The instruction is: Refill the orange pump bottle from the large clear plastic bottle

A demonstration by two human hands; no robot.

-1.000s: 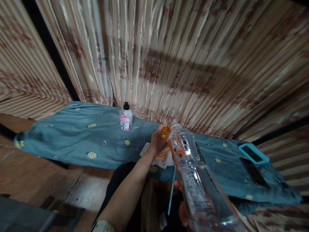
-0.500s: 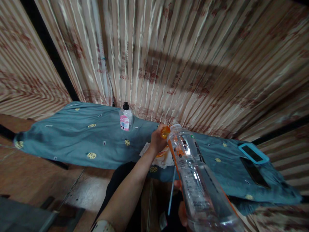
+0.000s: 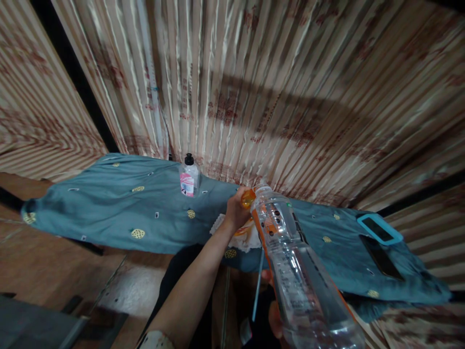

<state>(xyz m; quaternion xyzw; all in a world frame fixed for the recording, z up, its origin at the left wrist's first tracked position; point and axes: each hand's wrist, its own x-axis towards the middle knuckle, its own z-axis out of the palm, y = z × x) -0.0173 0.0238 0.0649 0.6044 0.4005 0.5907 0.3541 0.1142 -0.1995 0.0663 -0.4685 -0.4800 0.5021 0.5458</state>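
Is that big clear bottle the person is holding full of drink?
No. The clear bottle looks empty and see-through along its tilted body, held from below by the right hand while the left hand grips the orange cap.

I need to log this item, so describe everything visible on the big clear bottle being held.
The clear plastic bottle is large, see-through and ribbed, with an orange and black printed label. It looks empty or nearly so. It is tilted, neck pointing up and away, base toward the camera. The right hand grips its lower body from underneath, mostly hidden. The left hand closes on the orange cap at its mouth. It hangs over the teal cloth.
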